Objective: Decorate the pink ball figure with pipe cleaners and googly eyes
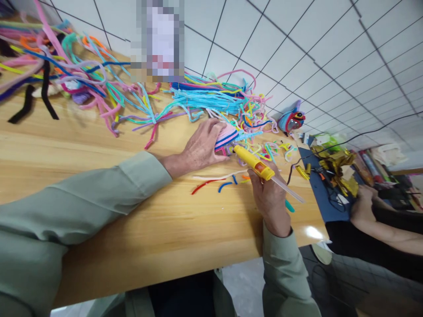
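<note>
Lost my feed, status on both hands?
Left hand pressing the pink-blue pipe-cleaner piece. Right hand gripping the yellow glue gun, nozzle at the piece. Loose scraps alongside.

on the worktop the left hand rests on a small pipe-cleaner piece, with the glue gun in the right hand just to its right, nozzle touching it. loose pipe cleaners lie behind, cut scraps between the hands. another person's arm lies far right.
</note>
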### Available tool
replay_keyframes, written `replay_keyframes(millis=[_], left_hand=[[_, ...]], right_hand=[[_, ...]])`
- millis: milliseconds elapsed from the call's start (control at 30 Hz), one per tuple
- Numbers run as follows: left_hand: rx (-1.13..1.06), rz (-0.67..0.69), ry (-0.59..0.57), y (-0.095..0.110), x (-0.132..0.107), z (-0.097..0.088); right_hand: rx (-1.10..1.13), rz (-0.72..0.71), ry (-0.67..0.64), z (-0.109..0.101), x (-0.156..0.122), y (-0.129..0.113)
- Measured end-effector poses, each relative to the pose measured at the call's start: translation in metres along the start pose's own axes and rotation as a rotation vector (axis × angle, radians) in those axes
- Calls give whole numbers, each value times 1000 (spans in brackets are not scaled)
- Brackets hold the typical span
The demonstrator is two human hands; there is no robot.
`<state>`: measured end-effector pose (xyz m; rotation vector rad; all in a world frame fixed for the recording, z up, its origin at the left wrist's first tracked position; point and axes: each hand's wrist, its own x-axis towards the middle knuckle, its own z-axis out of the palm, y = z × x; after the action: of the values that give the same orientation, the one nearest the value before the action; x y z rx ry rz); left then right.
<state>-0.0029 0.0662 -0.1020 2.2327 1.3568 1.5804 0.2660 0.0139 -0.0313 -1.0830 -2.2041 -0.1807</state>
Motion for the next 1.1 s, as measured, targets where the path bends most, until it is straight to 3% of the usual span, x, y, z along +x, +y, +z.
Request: replay_keyframes(millis=[200, 333, 500, 600, 667, 800, 967, 1100], left_hand=[[14, 7, 4, 0, -1, 0], [-32, -1, -19, -6, -2, -6], [-203, 118, 6, -15, -1, -10], [-188, -22, -33, -6, -4, -14], [-144, -92, -52, 4, -7, -18], [-117, -115, -61, 14, -11, -27], [-134, -125, -90, 14, -13, -30], [-89, -82, -170, 18, -11, -34]], right_hand=[[105, 90, -6, -3, 0, 0], [209, 277, 75, -27, -4, 14], [166, 525, 250, -82, -21, 82], [36, 755, 223, -102, -43, 129], [-23, 928, 175, -102, -58, 151], [-50, 1034, 127, -81, -76, 172], [-79, 1108, 84, -59, -80, 176], [-92, 1110, 61, -69, -86, 166]])
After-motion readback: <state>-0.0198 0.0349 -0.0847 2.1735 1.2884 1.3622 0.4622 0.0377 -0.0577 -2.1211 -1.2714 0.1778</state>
